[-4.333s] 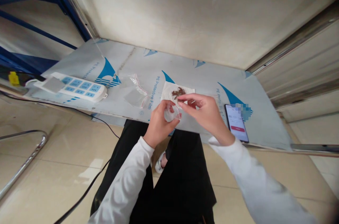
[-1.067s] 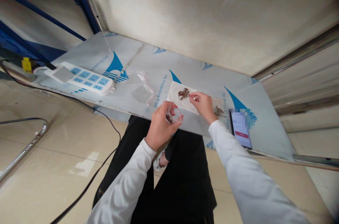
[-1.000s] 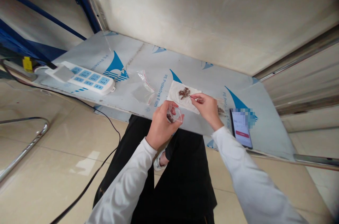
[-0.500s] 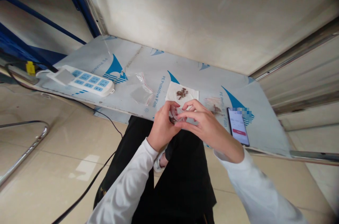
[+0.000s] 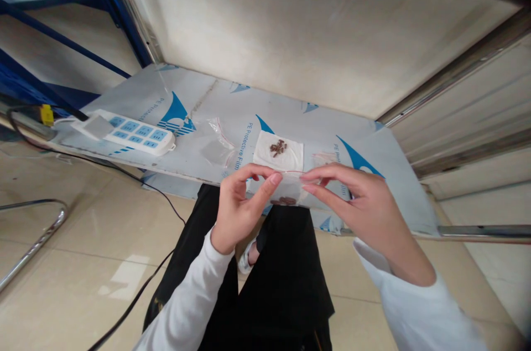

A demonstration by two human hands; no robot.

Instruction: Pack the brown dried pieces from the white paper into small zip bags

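Between my two hands is a clear zip-lock bag [image 5: 284,187], stretched flat along its red-lined top edge. Several small brown pieces [image 5: 284,201] lie at the bottom of it. My left hand [image 5: 244,199] pinches the top edge at its left end between thumb and forefinger. At the other end, the thumb and fingers of my right hand [image 5: 352,190] pinch the same edge. Just beyond the bag, a white paper sheet [image 5: 292,160] lies on the table with a small heap of brown pieces [image 5: 278,147] on it.
A white power strip [image 5: 143,138] with blue sockets sits at the table's left. Nearer the middle lies another clear zip-lock bag [image 5: 218,146]. A further small bag [image 5: 323,159] shows partly behind my right hand. The film-covered table [image 5: 199,96] meets a pale wall panel.
My hands have moved apart, and the bag, bunched up before, is now pulled straight between them. The phone at the right is now covered by my right hand.
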